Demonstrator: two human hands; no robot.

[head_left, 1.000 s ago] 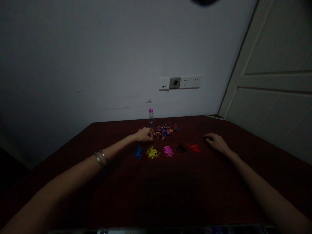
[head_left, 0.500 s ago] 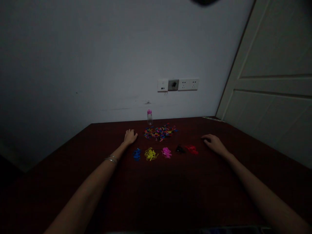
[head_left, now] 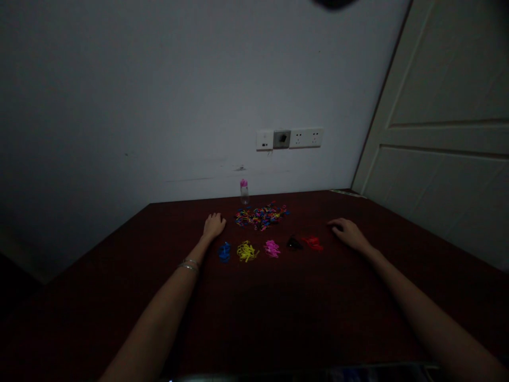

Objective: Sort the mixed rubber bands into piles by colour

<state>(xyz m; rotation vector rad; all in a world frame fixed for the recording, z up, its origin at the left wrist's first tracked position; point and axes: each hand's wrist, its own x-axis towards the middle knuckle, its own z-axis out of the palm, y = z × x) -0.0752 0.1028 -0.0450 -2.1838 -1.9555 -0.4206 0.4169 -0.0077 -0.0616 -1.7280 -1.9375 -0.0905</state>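
My left hand [head_left: 214, 226] rests palm down on the dark red table, fingers a little apart and holding nothing. It lies left of a mixed heap of small coloured rubber bands [head_left: 261, 216]. My right hand [head_left: 347, 232] lies on the table at the right, fingers loosely extended, thumb apart, also without anything in it. Between the hands, nearer to me, runs a row of sorted piles: blue bands [head_left: 224, 252], yellow bands [head_left: 247, 251], pink bands [head_left: 272, 249], a black pile [head_left: 294, 243] and red bands [head_left: 313, 243]. The red pile is nearest my right hand.
A small clear bottle with a pink top [head_left: 244, 193] stands behind the mixed heap, close to the wall [head_left: 191, 106]. Socket plates [head_left: 289, 139] are fixed to the wall above. A pale panelled door [head_left: 441, 148] rises at the right. The light is dim.
My left forearm has shifted slightly to the right, its hand staying beside the mixed heap. My right hand and the piles look the same.
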